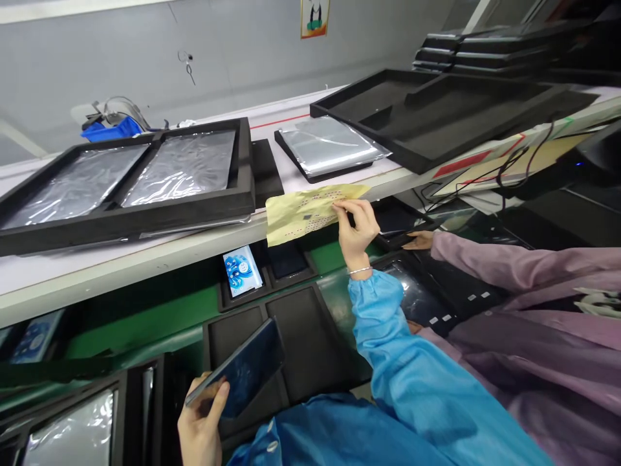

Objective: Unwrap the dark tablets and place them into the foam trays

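Evidently both hands are occupied; by the left hand a dark tablet is gripped near one corner, thumb laid on its face and the fingers curled behind, and it is held tilted above a black tray; by the right hand a creased yellow sheet is pinched at its right part between thumb and fingertips, in front of the white shelf edge. The tablet may be judged stiff, of modest weight, smooth enough to slip and easily scratched or cracked; it is best taken by opposite edges, with the glossy face left untouched; the sheet appears light and limp, easily creased, and is best supported at two corners.
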`<state>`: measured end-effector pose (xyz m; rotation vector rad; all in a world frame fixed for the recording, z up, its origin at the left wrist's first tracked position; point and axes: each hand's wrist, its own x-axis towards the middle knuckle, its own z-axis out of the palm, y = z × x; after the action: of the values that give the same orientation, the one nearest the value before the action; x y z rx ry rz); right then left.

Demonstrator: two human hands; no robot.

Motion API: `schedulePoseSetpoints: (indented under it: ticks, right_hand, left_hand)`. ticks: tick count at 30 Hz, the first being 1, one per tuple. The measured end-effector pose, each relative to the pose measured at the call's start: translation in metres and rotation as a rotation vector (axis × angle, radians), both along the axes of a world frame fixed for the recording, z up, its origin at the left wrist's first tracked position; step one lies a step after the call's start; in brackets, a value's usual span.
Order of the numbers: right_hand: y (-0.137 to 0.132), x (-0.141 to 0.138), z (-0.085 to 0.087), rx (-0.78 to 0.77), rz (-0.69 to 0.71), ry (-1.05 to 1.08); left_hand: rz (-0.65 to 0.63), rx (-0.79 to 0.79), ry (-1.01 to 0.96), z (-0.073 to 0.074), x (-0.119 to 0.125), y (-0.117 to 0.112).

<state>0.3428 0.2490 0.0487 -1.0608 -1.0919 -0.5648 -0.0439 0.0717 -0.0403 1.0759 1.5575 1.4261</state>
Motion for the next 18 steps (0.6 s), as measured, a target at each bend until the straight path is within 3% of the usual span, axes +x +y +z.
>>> schedulePoseSetpoints:
  ticks: [7,15,18]
  right_hand:
    - [-0.016,0.004,0.016,-0.137,0.134,0.015]
    - [-0.014,0.007,0.015,-0.152,0.156,0.035]
    - [-0.018,0.006,0.015,-0.162,0.263,0.110]
  left_hand:
    - [-0.164,0.069,0.086,0.011,0.015,0.011]
    - [-0.287,0.257,0.217,0.023,0.026,0.016]
    - [-0.348,0.317,0.243,0.031,0.033,0.015]
